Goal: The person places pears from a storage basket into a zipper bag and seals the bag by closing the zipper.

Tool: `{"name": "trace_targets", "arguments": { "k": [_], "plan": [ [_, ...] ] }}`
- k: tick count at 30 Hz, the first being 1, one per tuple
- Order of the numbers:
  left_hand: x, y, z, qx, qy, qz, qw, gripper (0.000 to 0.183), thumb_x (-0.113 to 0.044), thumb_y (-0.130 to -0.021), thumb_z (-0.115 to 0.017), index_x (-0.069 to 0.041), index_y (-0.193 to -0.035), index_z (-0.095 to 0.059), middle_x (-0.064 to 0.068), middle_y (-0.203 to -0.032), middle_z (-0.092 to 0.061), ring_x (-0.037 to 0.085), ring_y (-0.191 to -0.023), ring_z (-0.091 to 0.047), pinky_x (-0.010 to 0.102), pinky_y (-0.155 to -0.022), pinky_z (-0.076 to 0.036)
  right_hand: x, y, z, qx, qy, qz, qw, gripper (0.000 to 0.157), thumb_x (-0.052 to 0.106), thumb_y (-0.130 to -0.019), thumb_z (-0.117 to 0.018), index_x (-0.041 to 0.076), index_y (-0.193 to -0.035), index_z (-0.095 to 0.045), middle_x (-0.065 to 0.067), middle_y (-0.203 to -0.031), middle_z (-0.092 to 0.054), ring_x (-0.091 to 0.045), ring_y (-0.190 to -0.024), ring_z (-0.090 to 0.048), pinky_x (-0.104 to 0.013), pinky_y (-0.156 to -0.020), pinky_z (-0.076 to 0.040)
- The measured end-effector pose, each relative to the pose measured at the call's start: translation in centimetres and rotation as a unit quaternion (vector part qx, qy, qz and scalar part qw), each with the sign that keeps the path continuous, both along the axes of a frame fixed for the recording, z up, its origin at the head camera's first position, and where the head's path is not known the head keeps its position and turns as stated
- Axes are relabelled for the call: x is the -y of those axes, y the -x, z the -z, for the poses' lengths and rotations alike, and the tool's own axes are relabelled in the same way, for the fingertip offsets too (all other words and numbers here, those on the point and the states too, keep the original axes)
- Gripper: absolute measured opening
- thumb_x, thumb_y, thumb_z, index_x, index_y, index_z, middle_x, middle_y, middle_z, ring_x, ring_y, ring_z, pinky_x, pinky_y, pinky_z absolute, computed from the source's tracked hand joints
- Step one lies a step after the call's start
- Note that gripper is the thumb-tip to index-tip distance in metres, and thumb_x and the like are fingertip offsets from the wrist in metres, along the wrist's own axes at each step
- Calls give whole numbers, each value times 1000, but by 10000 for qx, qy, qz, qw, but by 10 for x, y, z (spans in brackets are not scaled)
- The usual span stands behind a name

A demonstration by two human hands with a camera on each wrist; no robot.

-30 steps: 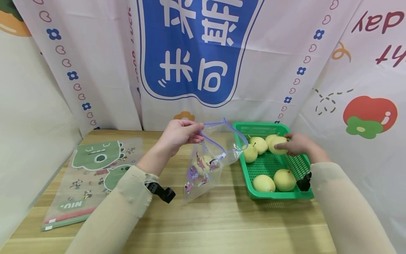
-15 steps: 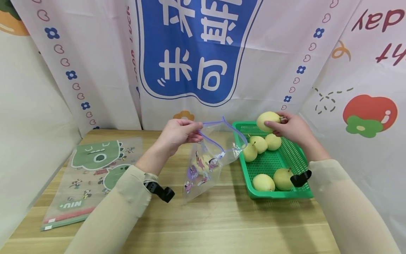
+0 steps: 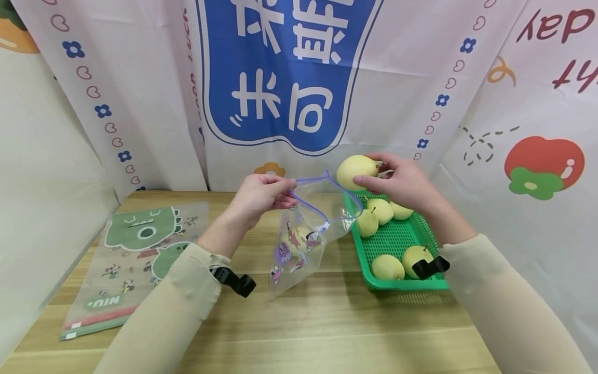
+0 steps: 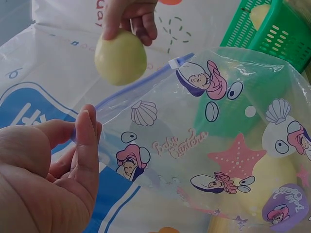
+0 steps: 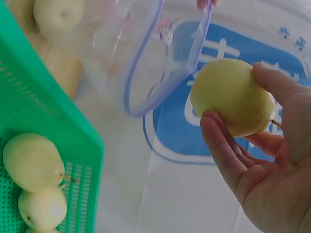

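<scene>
My left hand (image 3: 263, 197) pinches the purple zip edge of a clear printed zip bag (image 3: 299, 259), whose mouth gapes towards the right. Inside the bag a yellow pear (image 4: 274, 179) shows through the plastic near the bottom. In my right hand (image 3: 404, 179) is another yellow pear (image 3: 356, 172), held between thumb and fingers just above the right side of the bag's mouth. The right wrist view shows this pear (image 5: 233, 97) beside the purple zip rim, its stem towards the palm.
A green plastic basket (image 3: 366, 280) stands right of the bag with several pears (image 3: 388, 267) in it. Flat on the wooden table (image 3: 289, 332) at the left lie printed zip bags (image 3: 140, 265). A printed cloth (image 3: 383, 104) hangs behind.
My right hand has lifted a pear out of the basket and carried it left to the bag's mouth. My left hand keeps its pinch on the bag, almost still.
</scene>
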State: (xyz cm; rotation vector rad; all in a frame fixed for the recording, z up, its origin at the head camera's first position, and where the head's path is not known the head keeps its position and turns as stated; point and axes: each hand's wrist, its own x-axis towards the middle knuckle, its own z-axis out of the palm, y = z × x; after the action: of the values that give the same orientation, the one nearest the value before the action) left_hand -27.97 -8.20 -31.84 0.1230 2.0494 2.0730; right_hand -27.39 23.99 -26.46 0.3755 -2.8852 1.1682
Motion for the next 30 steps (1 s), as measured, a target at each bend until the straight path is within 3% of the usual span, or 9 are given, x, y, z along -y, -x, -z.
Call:
{"name": "trace_targets", "arguments": {
  "k": [4, 9, 14, 17, 26, 30],
  "plan": [
    [1, -1, 0, 7, 15, -20, 10000, 36, -20, -107, -74, 9, -129, -72, 5, -84, -79, 11, -72, -79, 24, -75, -67, 12, -4, 2, -112, -464, -264, 9985, 69, 56, -96, -81, 26, -155, -62, -8, -136, -69, -26, -108, -69, -36, -88, -57],
    [2, -1, -2, -2, 53, -53, 10000, 36, -20, -107, -74, 9, -129, -72, 5, -84, -79, 11, -72, -79, 25, -75, -67, 25, -4, 9, 0, -853, -689, 9940, 67, 58, -95, -83, 31, -152, -63, -8, -133, -69, -25, -100, -70, -36, -80, -59],
    [2, -2, -3, -66, 84, -66, 9999, 36, -21, -107, -75, 8, -128, -72, 6, -85, -79, 12, -73, -79, 25, -76, -67, 40, -2, 17, 127, -1097, -980, 9890, 69, 53, -94, -86, 28, -153, -62, -6, -120, -72, -24, -94, -70, -36, -79, -60],
    [3, -3, -5, -70, 110, -58, 9999, 36, -22, -107, -75, 7, -128, -72, 5, -85, -79, 12, -73, -79, 25, -76, -67, 49, 0, 21, 16, -1235, -1106, 9862, 70, 49, -94, -87, 23, -154, -61, -7, -123, -72, -23, -96, -71, -37, -82, -61],
    [5, -3, -6, -32, 96, -103, 9999, 37, -22, -107, -75, 7, -130, -72, 4, -84, -78, 11, -72, -79, 25, -76, -67, 72, 4, 28, -196, -1462, -1180, 9820, 76, 40, -97, -86, 16, -162, -54, -13, -143, -70, -28, -111, -70, -43, -90, -60],
    [6, -4, -8, -25, 62, -129, 9999, 38, -21, -107, -74, 8, -132, -71, 4, -83, -79, 10, -72, -79, 25, -77, -67, 76, 4, 29, -98, -1382, -1087, 9844, 76, 39, -99, -84, 17, -164, -51, -14, -147, -68, -28, -108, -74, -43, -90, -62]
  ]
}}
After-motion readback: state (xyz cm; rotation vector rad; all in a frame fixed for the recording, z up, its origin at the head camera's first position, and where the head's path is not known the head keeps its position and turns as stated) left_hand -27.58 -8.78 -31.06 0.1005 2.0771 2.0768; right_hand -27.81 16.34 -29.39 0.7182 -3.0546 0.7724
